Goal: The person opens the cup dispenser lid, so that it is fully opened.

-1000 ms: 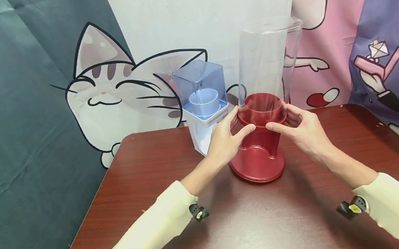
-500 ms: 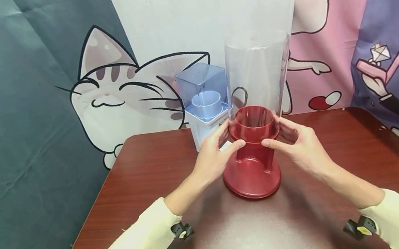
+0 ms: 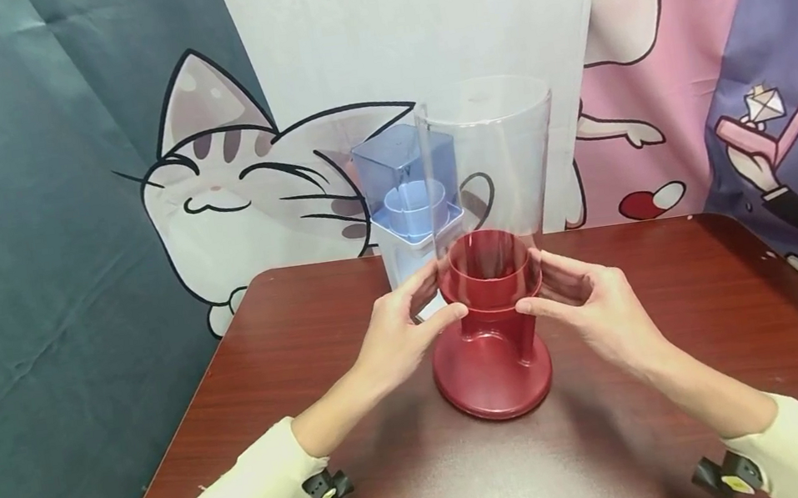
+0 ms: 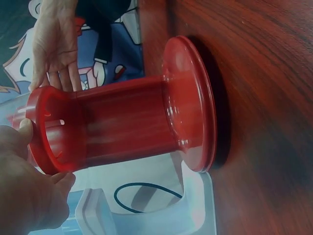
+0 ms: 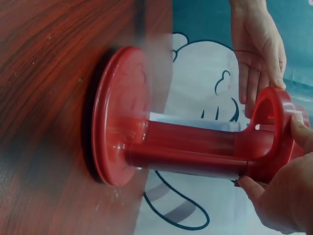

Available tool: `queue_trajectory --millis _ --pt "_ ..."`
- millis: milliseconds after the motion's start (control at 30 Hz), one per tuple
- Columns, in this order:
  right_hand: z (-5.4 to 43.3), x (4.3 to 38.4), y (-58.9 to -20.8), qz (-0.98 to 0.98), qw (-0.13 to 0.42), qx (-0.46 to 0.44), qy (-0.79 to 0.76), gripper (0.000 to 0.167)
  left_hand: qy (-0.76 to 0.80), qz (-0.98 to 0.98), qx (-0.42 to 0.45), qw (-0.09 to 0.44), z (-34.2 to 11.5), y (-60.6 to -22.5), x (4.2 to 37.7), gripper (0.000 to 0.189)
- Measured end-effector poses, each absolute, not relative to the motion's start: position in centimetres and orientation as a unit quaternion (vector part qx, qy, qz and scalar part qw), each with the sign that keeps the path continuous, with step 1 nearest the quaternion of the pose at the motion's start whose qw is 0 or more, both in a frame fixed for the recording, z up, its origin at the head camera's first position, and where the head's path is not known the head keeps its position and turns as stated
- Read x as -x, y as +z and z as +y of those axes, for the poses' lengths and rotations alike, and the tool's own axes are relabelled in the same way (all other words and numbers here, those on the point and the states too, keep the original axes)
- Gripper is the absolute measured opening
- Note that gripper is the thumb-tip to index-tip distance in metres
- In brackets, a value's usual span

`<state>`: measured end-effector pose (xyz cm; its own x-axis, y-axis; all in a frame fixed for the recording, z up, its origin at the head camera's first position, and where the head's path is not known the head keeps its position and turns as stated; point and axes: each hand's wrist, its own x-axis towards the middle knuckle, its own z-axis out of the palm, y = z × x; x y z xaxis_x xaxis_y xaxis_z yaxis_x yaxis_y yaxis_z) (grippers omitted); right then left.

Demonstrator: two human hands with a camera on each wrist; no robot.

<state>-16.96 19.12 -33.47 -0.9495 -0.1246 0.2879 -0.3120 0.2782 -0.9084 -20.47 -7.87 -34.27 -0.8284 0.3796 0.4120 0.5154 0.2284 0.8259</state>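
Observation:
A red stand (image 3: 495, 375) with a round base, a column and a wide collar carries a tall clear cylinder (image 3: 491, 174), open at its top. It looks like a dispenser and leans slightly. My left hand (image 3: 398, 329) grips the collar from the left, thumb in front and fingers round the side. From the right, my right hand (image 3: 603, 302) holds the same collar, thumb also at the front. In the left wrist view, a dark shadow runs along the rim of the base (image 4: 208, 112). The right wrist view shows the hollow underside of the collar (image 5: 281, 117).
Behind the red stand, to the left, is a white and blue dispenser (image 3: 401, 152) with a square see-through cover. The brown wooden table (image 3: 301, 312) ends at a cloth backdrop (image 3: 236, 220) printed with a cartoon cat.
Both hands have brought the red stand and its clear cylinder nearer to me and to the left. The cylinder now overlaps the blue dispenser in the head view. Both grips are kept.

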Motion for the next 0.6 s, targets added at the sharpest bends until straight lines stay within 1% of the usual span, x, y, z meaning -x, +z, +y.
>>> queue_trajectory --millis 300,600 --pt "18.7 16.3 -33.6 -0.777 0.057 -0.139 0.612 0.071 -0.568 -0.775 0.274 0.041 -9.3 -34.2 19.7 0.075" --pt "18.2 15.6 -34.1 -0.762 0.057 -0.152 0.627 0.067 -0.577 -0.768 0.276 0.022 -10.5 -34.3 19.7 0.074"
